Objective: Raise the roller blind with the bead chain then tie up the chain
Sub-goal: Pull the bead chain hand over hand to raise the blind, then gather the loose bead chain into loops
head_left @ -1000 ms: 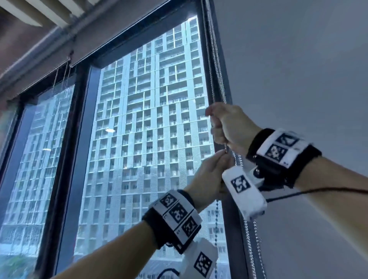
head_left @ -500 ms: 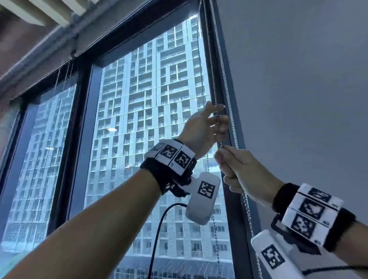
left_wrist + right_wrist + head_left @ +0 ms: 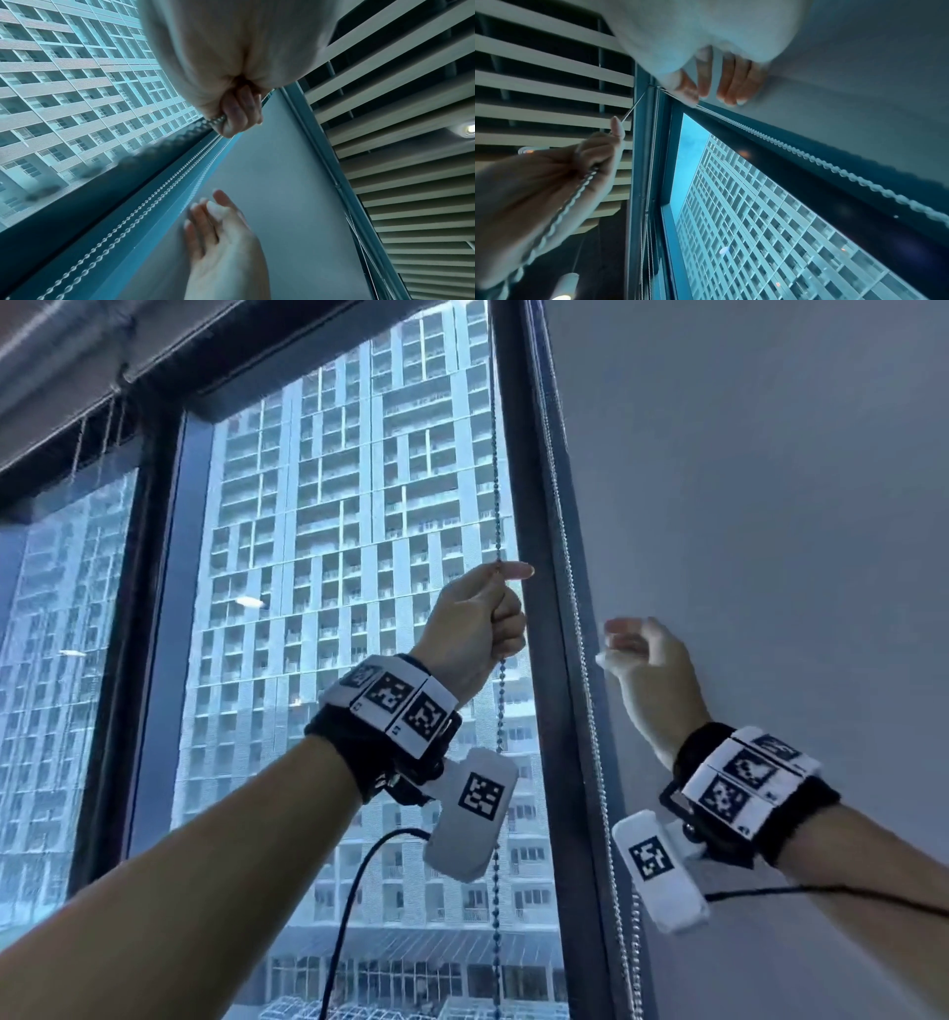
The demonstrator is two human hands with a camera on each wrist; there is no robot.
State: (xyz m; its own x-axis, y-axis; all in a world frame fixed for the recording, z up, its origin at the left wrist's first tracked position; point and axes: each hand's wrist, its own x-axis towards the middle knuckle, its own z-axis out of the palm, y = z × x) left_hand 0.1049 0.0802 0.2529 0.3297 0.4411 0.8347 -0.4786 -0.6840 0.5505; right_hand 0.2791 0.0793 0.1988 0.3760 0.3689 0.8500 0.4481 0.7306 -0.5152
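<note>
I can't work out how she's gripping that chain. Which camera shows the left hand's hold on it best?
The head view: the left hand is curled round the bead chain, which runs in above and out below. The left wrist view shows only fingertips on beads; the right wrist view shows the hand from the side.

A tall building (image 3: 359, 588), gridded with balconies and windows, is filling the view beyond the glass (image 3: 334, 762). A dark frame (image 3: 534, 660) is standing upright between that pane and a plain grey wall (image 3: 770, 505) on the right. A 2nd dark post (image 3: 133, 634) is dividing the big pane from a narrower pane (image 3: 51, 685) on the left. Reflections of 2 lamps (image 3: 249, 601) are floating on the glass. Overhead, a slatted ceiling (image 3: 411, 162) is running in pale parallel strips with dark gaps between them, and a round light (image 3: 469, 128) is glowing among the slats.
</note>
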